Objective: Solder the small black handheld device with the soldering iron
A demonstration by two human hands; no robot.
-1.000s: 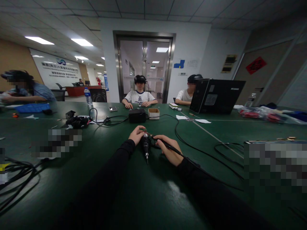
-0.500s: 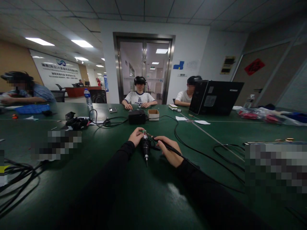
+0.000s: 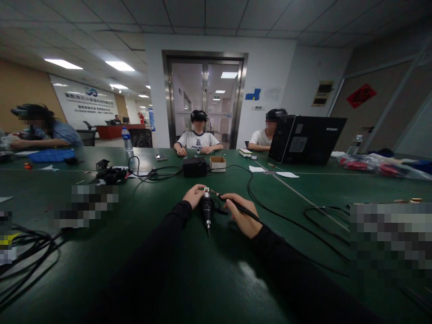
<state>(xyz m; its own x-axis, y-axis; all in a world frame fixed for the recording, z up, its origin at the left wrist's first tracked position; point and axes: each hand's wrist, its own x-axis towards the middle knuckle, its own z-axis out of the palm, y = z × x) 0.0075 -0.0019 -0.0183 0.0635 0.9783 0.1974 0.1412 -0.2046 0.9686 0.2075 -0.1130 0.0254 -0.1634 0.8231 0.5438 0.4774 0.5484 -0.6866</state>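
Observation:
My left hand [image 3: 193, 196] is closed, its fingertips pinching a small circuit board [image 3: 206, 189] at the back end of a black electric screwdriver [image 3: 207, 209]. The screwdriver lies on the table with its thin metal bit pointing toward me. My right hand [image 3: 243, 216] is wrapped round the black handle of a soldering iron [image 3: 239, 206], held like a pen. Its thin tip points left, close to the board; whether they touch I cannot tell. A black cord loops beside the screwdriver, between my hands.
Beyond my hands stand a black box [image 3: 194, 167] and an open cardboard box [image 3: 218, 164]. Black cables [image 3: 266, 204] cross the green table [image 3: 162, 279] to the right and pile up at left. Three people sit around it; a computer case [image 3: 308, 140] stands back right.
The camera view has shifted slightly, so everything appears a little lower and to the right. The small board shows a whiter face than before. Both hands keep their holds.

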